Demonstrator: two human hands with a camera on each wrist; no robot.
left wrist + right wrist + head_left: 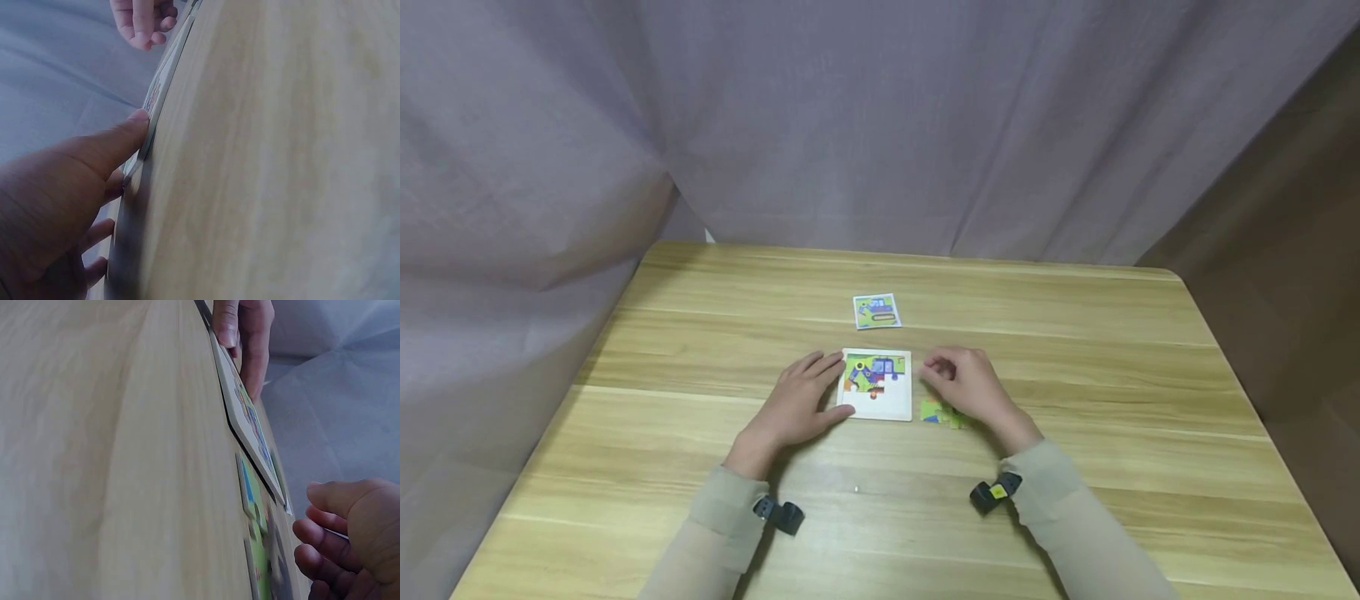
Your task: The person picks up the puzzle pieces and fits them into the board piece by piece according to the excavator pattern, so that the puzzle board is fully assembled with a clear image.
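A white square puzzle board [880,404] lies on the wooden table [1075,375], its upper part filled with colourful pieces. My left hand [820,387] rests flat against its left edge, fingers straight and thumb [119,140] at the near corner. My right hand [938,375] hovers just right of the board with its fingers curled. Whether it holds a piece is hidden. Loose green pieces [942,413] lie under that hand, and they show beside the board [250,428] in the right wrist view as loose pieces [251,497].
A small picture card [876,311] lies beyond the board. Grey cloth [880,125] hangs behind and to the left of the table. A brown wall [1285,250] stands at the right. A black wrist camera [996,493] sits on each sleeve.
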